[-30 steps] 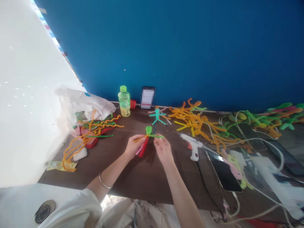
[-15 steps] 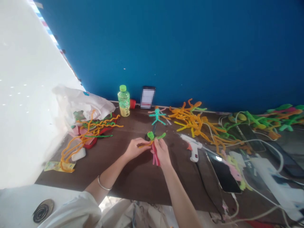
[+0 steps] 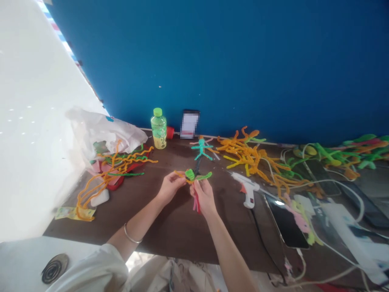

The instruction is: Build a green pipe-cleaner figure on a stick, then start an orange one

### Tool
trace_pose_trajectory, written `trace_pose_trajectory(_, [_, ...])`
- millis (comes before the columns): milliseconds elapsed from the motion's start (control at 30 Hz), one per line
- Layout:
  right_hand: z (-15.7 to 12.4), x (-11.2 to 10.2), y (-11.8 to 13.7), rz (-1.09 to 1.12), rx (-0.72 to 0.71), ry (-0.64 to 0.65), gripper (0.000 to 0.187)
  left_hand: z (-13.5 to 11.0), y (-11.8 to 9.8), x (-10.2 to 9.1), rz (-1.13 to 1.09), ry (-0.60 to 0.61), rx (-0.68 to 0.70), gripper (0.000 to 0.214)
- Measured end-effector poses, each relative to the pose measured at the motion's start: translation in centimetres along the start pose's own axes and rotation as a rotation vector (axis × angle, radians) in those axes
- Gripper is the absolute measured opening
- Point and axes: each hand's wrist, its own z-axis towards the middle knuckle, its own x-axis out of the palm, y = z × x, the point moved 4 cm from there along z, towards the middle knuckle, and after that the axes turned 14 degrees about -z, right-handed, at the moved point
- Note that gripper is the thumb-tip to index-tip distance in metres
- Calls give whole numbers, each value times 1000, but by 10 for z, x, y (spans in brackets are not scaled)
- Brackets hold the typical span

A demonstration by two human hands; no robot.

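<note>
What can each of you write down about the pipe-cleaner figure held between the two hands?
The pipe-cleaner figure is made of fuzzy chenille stems: a bright green coiled head, a green strand reaching right, an orange strand reaching left, and pink and red strands hanging down. It is held above the dark brown tabletop, pinched between the left hand and right hand, with its lower strands partly hidden behind the right hand.

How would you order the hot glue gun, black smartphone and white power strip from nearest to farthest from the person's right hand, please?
1. Hot glue gun, right of the right hand.
2. Black smartphone, further right.
3. White power strip, farthest right.
</note>
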Motion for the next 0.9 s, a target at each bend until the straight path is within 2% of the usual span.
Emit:
trace_pose_trajectory(100, [1,0,-6,-27,21,-10,23,-6,6,9,106,117,-9,22])
trace_pose_trajectory(167, [1,1,-9,-35,19,19,23,-7,6,10,180,144,23,23])
trace_pose_trajectory(300, [-1,6,-7,-44,-15,110,31,-3,4,1,152,41,23,27])
trace_pose_trajectory(400, [-2,5,-3,-96,0,85,28,0,4,-3,60,-19,-13,25])
trace_pose_trajectory(533, [-2,1,-1,-211,8,58,24,3,1,-4,-26,-39,-30,25])
trace_pose_trajectory(667, [-2,1,-4,-343,-54,73,20,5,-6,-8,-9,-79,54,27])
trace_pose_trajectory(733, [-3,4,-9,-370,-57,103,19,6,-5,-9,-31,-72,58,27])
trace_pose_trajectory(900, [-4,9,-14,-392,-86,123,20,5,9,-5,12,-9,-95,33])
